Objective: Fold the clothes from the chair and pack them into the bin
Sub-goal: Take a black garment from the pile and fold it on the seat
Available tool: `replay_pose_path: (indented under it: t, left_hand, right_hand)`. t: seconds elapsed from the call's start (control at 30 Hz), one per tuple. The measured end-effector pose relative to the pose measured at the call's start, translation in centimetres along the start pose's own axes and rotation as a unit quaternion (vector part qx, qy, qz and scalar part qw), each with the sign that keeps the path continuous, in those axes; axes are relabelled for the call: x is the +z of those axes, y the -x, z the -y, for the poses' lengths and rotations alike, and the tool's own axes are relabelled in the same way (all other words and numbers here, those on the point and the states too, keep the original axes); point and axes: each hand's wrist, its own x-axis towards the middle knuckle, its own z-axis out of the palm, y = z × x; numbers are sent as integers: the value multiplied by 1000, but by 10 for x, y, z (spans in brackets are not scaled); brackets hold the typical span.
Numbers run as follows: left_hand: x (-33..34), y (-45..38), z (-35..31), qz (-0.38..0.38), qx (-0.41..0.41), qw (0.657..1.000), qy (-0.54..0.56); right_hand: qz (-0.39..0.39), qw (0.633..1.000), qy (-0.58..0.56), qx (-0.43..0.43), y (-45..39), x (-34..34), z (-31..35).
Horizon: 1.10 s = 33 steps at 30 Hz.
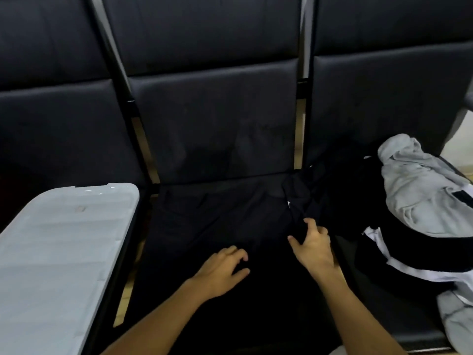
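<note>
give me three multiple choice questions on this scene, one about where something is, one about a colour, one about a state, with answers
1. Where is the pile of unfolded clothes?
A. on the seat to the person's right
B. on the bin lid
C. on the floor

2. What colour is the garment spread on the middle seat?
A. red
B. black
C. yellow

3. What is the right hand doing?
A. hanging idle at the side
B. lifting the lid
C. pinching a fold of the garment

Answers:
1 A, the grey, black and white heap lies on the right seat.
2 B, the cloth under both hands is black.
3 C, its fingers curl round black cloth while the left hand rests flat on the garment; the bin has its pale lid on.
</note>
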Motion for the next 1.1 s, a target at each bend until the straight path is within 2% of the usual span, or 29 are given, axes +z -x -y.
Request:
replay_pose_path:
  t: [0.13,0.23,0.33,0.4,0.5,0.6,0.67,0.73,0.8,0.9,1.0,1.03,1.1]
  left_hand:
    - [-3,-72,-33,-45,38,998,8]
    - [-4,-125,-51,-65,8,995,70]
    - [-5,-173,-65,-81,-41,982,165]
    - [-6,-197,-74,-51,-55,978,195]
    - [-3,-218,-86,-1,-51,989,141]
    - [4,-226,-96,-5,-26,996,88]
    - [2,-227,-105,-39,-10,989,145]
    - [-8,-227,-117,-63,35,960,270]
    - [-24,-226,-137,-49,99,937,331]
    - [-42,-228,-168,8,188,919,346]
    - [-39,-235,-185,140,191,910,339]
    - [-34,-239,-186,152,181,913,332]
    - [-24,-251,-176,91,152,944,277]
  right_hand:
    - [-30,997,-46,51,-22,-3,-6]
    - [-51,994,-62,75,-23,-14,-17]
    - [-57,978,-164,115,-24,-31,-31]
    - [-35,956,-253,145,-26,-38,-39]
    - [4,907,-388,161,-25,-49,-47]
    - [42,859,-484,160,-23,-63,-43]
    - [90,789,-581,179,-21,-70,-41]
    - [121,720,-653,201,-21,-75,-40]
    - [125,694,-680,198,-21,-79,-39]
    - [68,722,-666,176,-24,-85,-44]
    - [-31,798,-571,190,-22,-96,-52]
    - [-50,824,-530,192,-21,-98,-57]
    - [-82,870,-444,197,-20,-101,-71]
